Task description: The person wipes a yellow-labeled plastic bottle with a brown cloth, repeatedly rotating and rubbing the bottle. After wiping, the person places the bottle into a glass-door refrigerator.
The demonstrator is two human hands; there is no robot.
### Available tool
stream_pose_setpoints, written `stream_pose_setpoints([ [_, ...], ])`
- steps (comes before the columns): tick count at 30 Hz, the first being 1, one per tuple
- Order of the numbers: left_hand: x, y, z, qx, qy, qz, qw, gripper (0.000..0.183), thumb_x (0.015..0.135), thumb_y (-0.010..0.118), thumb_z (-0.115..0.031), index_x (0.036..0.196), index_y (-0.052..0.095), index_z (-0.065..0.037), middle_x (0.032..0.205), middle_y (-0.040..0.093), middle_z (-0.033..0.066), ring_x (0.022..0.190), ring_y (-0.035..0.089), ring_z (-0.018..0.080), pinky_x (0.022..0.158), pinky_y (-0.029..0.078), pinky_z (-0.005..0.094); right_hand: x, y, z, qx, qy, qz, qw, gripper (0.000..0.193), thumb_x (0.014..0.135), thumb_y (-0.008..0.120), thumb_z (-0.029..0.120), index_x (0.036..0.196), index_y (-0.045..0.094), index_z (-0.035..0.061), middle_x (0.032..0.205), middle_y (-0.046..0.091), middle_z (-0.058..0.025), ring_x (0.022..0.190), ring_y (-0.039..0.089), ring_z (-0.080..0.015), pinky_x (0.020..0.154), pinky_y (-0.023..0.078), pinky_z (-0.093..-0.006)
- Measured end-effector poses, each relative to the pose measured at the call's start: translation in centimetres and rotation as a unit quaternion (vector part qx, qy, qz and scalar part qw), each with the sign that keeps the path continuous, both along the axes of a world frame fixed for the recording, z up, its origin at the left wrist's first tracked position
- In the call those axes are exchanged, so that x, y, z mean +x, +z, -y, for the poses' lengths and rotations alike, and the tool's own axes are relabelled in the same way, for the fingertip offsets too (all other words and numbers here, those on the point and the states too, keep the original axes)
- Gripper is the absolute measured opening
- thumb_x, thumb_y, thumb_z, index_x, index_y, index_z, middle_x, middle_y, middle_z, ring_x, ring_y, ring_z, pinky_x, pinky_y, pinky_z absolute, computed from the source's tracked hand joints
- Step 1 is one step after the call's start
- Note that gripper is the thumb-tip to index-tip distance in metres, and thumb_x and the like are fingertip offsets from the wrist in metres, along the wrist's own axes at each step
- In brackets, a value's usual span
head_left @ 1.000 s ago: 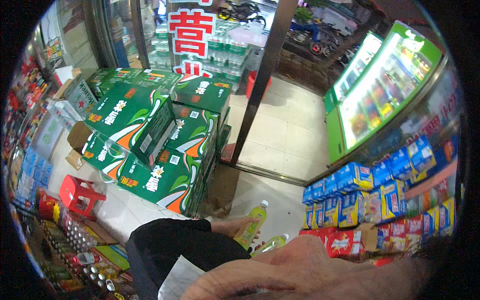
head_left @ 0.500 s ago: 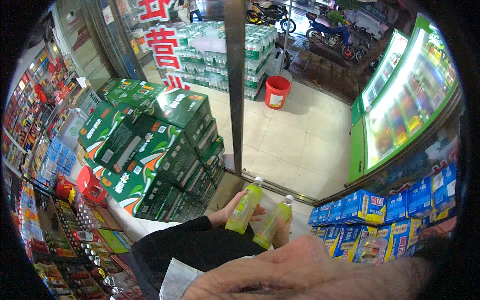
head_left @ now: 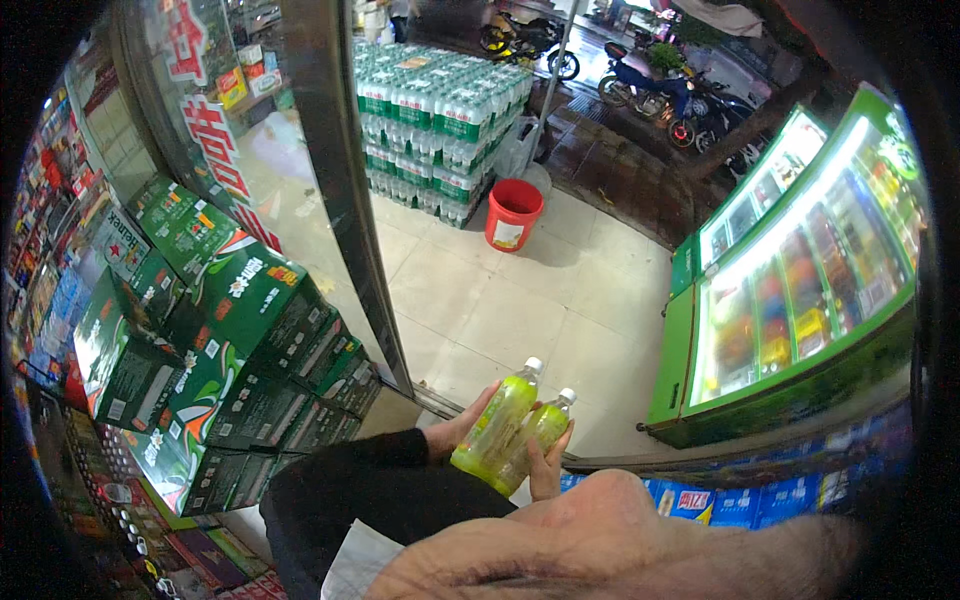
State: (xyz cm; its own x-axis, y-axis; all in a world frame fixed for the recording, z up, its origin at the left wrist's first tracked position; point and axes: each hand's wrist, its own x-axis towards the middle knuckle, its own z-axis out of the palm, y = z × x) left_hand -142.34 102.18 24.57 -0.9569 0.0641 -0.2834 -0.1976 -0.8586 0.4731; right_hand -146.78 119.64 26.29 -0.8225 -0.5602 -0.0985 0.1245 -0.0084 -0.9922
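Observation:
Two clear plastic bottles of yellow-green drink with white caps are in front of my body, both tilted with their caps up and to the right. My left hand (head_left: 455, 432) is closed round the left bottle (head_left: 494, 424), and most of its fingers are hidden behind it. The right bottle (head_left: 521, 458) is gripped by my right hand (head_left: 549, 468), whose fingers show along its right side. The bottles lie close together, the left one partly covering the other. Dark sleeve covers my left forearm.
Stacked green cartons (head_left: 255, 300) stand at the left beside the glass door's frame (head_left: 352, 190). Outside are shrink-wrapped water bottles (head_left: 430, 130), a red bucket (head_left: 515, 212) and parked motorbikes (head_left: 650, 90). A lit green drinks fridge (head_left: 800, 290) stands right, above blue boxes (head_left: 740, 505).
The two bottles have come together from a visible gap. My view has shifted toward the doorway and fridge, so the cartons sit further left and the blue boxes lower.

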Motion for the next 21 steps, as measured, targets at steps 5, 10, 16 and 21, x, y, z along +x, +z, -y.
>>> stream_pose_setpoints([
  [5, -7.2, 0.3, 3.3, 0.042, -0.008, -0.014, 0.999, 0.090, 0.084, 0.031, -0.079, 0.143, 0.038, -0.012, 0.146, 0.038, 0.0129, 0.130, 0.041, 0.0329, 0.106, 0.035, 0.0515, -6.1, 1.7, 2.3, 0.030, 0.023, -0.041, 0.998, 0.090, 0.095, 0.058, 0.021, 0.149, -0.012, 0.0033, 0.148, 0.029, -0.0172, 0.133, 0.033, -0.0241, 0.109, 0.026, -0.0367],
  [10, -13.4, 0.0, 6.6, 0.073, 0.007, -0.014, 0.997, 0.090, 0.083, 0.030, -0.079, 0.144, 0.037, -0.013, 0.147, 0.036, 0.0120, 0.131, 0.040, 0.0324, 0.106, 0.035, 0.0517, -13.0, 1.9, 4.9, 0.182, 0.050, -0.054, 0.981, 0.081, 0.096, 0.056, 0.026, 0.149, 0.000, -0.0013, 0.136, 0.045, -0.0214, 0.118, 0.050, -0.0264, 0.097, 0.040, -0.0346],
  [16, -23.9, -0.7, 10.3, 0.098, 0.005, -0.038, 0.995, 0.091, 0.083, 0.030, -0.080, 0.145, 0.035, -0.013, 0.149, 0.033, 0.0110, 0.132, 0.038, 0.0317, 0.107, 0.034, 0.0520, -24.8, -0.2, 7.8, 0.149, 0.103, -0.137, 0.974, 0.081, 0.096, 0.056, 0.025, 0.146, 0.002, -0.0079, 0.138, 0.040, -0.0298, 0.121, 0.050, -0.0341, 0.095, 0.044, -0.0381],
  [21, -35.6, 0.3, 12.1, 0.126, 0.011, -0.061, 0.990, 0.092, 0.083, 0.030, -0.080, 0.146, 0.034, -0.014, 0.150, 0.031, 0.0102, 0.133, 0.037, 0.0312, 0.107, 0.034, 0.0522, -39.1, 1.5, 11.5, 0.112, 0.171, -0.125, 0.971, 0.087, 0.093, 0.061, 0.027, 0.146, 0.002, -0.0083, 0.130, 0.047, -0.0318, 0.112, 0.057, -0.0342, 0.087, 0.050, -0.0381],
])
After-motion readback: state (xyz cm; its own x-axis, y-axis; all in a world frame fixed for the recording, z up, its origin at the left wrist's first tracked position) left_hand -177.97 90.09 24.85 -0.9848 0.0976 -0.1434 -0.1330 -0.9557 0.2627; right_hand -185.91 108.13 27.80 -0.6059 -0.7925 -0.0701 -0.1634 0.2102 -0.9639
